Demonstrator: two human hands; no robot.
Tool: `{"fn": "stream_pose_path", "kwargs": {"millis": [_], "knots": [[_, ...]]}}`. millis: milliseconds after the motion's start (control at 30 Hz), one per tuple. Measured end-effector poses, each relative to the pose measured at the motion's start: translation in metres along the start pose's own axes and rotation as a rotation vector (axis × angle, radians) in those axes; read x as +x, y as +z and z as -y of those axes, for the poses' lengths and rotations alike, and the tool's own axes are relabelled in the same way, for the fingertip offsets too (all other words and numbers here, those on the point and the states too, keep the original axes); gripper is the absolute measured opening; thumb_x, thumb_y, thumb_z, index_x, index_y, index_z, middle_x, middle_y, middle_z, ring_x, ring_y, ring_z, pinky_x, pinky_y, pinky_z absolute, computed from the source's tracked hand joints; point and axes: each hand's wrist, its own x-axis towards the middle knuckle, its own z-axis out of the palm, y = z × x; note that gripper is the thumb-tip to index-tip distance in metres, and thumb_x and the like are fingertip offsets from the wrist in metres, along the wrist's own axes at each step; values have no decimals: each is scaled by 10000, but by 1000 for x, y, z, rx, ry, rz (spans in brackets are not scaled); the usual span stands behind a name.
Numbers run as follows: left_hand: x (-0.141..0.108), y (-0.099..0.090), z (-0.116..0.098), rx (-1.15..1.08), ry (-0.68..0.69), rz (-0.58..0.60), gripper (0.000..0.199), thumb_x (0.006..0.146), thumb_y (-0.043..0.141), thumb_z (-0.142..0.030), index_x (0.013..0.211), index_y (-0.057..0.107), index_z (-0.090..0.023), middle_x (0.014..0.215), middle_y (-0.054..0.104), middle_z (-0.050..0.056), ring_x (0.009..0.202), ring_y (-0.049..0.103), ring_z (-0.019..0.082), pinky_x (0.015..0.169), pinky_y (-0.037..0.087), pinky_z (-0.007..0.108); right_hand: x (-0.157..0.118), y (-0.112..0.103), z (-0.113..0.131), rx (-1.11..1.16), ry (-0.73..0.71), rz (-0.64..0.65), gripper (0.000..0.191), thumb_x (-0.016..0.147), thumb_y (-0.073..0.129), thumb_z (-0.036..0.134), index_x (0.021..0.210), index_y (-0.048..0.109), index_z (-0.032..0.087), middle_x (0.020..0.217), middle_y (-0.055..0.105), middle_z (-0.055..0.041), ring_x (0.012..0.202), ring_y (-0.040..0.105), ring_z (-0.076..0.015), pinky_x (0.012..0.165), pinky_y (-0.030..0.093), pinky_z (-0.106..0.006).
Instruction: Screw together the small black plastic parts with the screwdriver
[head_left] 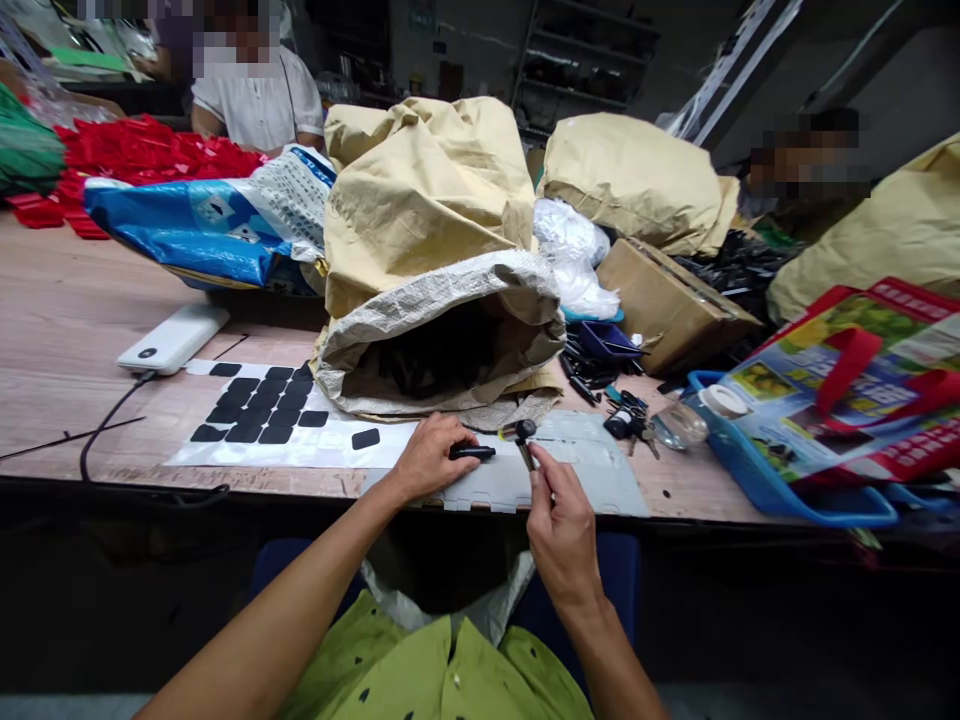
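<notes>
My left hand rests on the grey board at the table's front edge, its fingers closed on a short black cylindrical piece lying sideways. To its right, my right hand grips the handle of a small hammer. The hammer's dark head, with a yellowish end, is raised just above and right of the black piece. Directly beyond both hands, an open woven sack faces me with dark items inside, too shadowed to identify.
Black rounded squares lie on a white sheet at left, near a white power bank with a cable. Keys, a clear bottle and a blue basket stand right. Beyond are a cardboard box and two people.
</notes>
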Motion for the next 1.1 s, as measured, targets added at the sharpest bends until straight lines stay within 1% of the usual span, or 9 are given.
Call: {"fn": "stream_pose_path", "kwargs": {"millis": [167,300,400,533,700,800,933,1033,1100], "knots": [[0,-1,1,-19,6,-3,207,812,809,-289,1010,767,-244,932,681,31,935,549,235,834,405,349,-9,7,18,-64,-95,58,409,1050,395,230,1399,607,225,1048,655,-87,974,640,-188,893,519,-300],[0,-1,-1,-8,-7,-12,152,804,819,-274,938,766,-227,915,672,33,923,538,231,803,393,336,-14,15,18,-174,-156,107,438,1031,397,174,1401,620,244,954,626,-69,894,621,-187,814,510,-287],[0,-1,-3,-10,-16,-17,160,794,822,-257,942,770,-227,903,669,31,920,538,229,806,394,335,-14,15,14,-223,-135,124,444,1016,407,153,1386,635,245,932,621,-63,865,617,-188,780,502,-283],[0,0,-3,-30,-22,-14,186,787,819,-253,965,773,-228,907,674,28,931,544,230,832,400,340,-13,11,10,-222,-92,52,454,1015,396,153,1398,625,240,964,636,-72,923,627,-201,833,505,-300],[0,1,-1,-26,-28,-19,180,781,801,-251,958,773,-235,888,669,28,916,546,234,822,401,342,-14,8,5,-191,-54,80,409,1026,412,197,1348,659,246,954,645,-58,891,634,-188,793,499,-284],[0,1,-1,-16,-14,-25,211,765,793,-248,973,762,-234,902,676,30,923,553,239,837,409,349,-1,-1,-6,-224,-8,13,380,1029,438,233,1331,668,253,995,657,-59,941,626,-200,810,476,-297],[-1,0,-2,-36,-13,-46,293,764,775,-219,1048,705,-220,911,676,15,910,556,229,837,414,353,30,-15,-37,-402,62,-74,347,987,515,187,1268,711,243,993,659,-66,969,590,-220,807,415,-325],[-1,-1,-3,-40,-17,-36,188,811,751,-248,988,693,-220,927,673,16,918,551,228,829,412,354,47,-14,-63,-556,125,-97,323,948,557,133,1174,759,245,965,654,-73,924,550,-218,756,340,-331],[-1,-1,-2,-33,-12,-36,128,851,725,-272,966,702,-221,938,668,23,928,551,230,836,411,359,50,-9,-74,-608,143,-114,311,950,565,138,1168,761,243,973,647,-81,907,523,-215,738,299,-331]]}}
